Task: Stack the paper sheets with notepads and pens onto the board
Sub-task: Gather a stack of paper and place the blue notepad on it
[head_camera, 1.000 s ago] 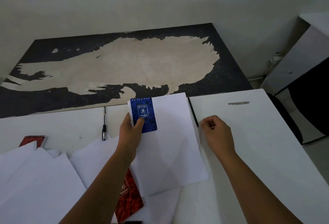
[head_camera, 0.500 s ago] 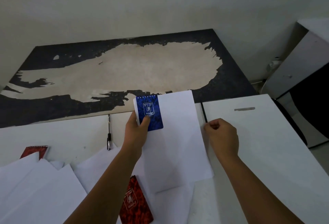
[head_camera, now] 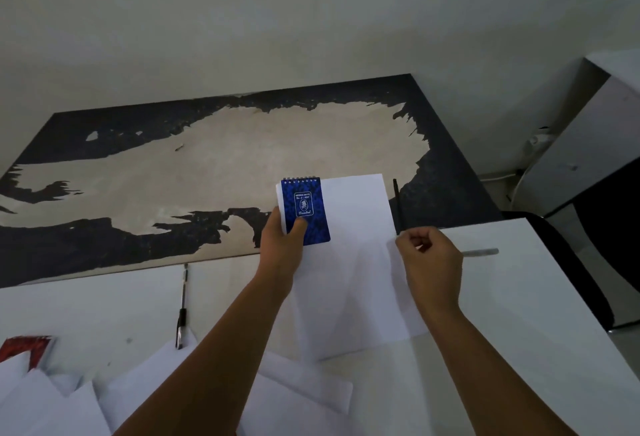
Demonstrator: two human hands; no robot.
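My left hand (head_camera: 282,245) pinches a blue spiral notepad (head_camera: 304,208) against the top left corner of a white paper sheet (head_camera: 353,262). The sheet is held off the table, and its top edge reaches over the worn dark board (head_camera: 207,172) at the back. My right hand (head_camera: 431,259) is closed at the sheet's right edge. A black pen (head_camera: 397,203) sticks up from its fist along that edge.
A second pen (head_camera: 182,307) lies on the white table (head_camera: 86,311) left of my arm. A red notepad (head_camera: 24,349) peeks out at the far left among loose sheets (head_camera: 45,404). More sheets (head_camera: 304,397) lie below. A grey strip (head_camera: 483,252) sits beside my right hand. A white cabinet (head_camera: 588,144) stands at the right.
Both hands have carried the sheet, blue notepad and black pen away from me, so the sheet's top now overlaps the board. The red notepad under my left arm is out of sight.
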